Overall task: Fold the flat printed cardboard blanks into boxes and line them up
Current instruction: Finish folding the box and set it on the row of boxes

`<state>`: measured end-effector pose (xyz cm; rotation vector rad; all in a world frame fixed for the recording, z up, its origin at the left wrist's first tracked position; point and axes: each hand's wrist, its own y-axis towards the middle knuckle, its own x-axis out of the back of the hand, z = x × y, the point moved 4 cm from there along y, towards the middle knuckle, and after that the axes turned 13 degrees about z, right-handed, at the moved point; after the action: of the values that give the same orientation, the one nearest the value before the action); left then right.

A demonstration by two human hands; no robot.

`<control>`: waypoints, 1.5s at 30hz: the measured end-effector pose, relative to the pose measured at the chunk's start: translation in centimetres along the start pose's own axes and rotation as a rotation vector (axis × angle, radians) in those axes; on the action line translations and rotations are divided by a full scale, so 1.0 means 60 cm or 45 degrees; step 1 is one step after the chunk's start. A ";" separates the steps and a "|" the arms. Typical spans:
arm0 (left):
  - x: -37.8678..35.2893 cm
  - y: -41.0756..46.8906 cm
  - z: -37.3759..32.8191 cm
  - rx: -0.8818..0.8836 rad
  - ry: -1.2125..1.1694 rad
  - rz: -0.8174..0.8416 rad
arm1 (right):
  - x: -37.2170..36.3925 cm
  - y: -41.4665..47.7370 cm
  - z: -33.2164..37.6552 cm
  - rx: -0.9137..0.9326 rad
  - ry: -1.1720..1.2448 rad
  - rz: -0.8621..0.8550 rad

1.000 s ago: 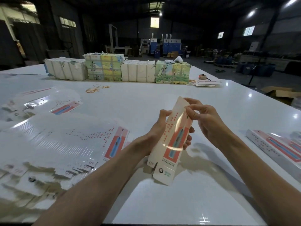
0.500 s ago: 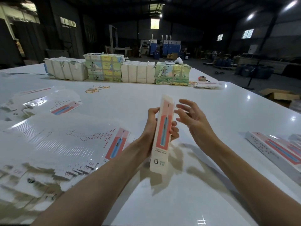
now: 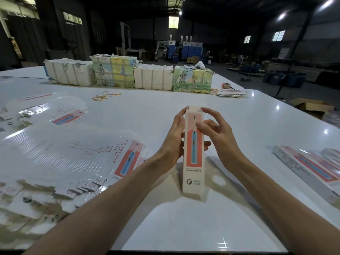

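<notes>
Holding the folded toothbrush box (image 3: 194, 153) upright over the white table (image 3: 184, 227), I am keeping its printed front turned toward me. My left hand (image 3: 173, 142) is gripping it from the left side, the fingers curled around its back with the tips showing past its right edge. My right hand (image 3: 219, 137) is pinching the top end, with the thumb pressing on the front face and the index fingertip at the upper corner. A fanned pile of flat blanks (image 3: 73, 153) is lying to my left. Finished boxes (image 3: 312, 166) are lying side by side to my right. Wrapped bundles (image 3: 128, 74) are standing along the far edge, with rubber bands (image 3: 105, 95) near them.
</notes>
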<state>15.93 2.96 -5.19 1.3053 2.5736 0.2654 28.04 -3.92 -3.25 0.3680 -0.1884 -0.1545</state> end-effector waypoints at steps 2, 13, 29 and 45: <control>-0.009 -0.003 0.001 0.053 -0.067 0.107 | 0.002 0.000 -0.001 -0.036 -0.012 0.010; -0.003 -0.014 0.018 0.167 0.304 -0.024 | 0.006 0.011 -0.023 -0.097 -0.085 0.141; -0.019 -0.016 0.017 0.203 0.288 0.251 | 0.050 0.012 -0.016 0.041 -0.162 -0.052; -0.015 -0.015 0.021 0.100 0.416 0.240 | 0.058 0.013 -0.008 -0.276 0.461 -0.099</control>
<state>16.13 1.75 -6.50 1.6596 2.7474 0.4509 31.59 -3.68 -2.87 0.1819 0.1991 -0.1803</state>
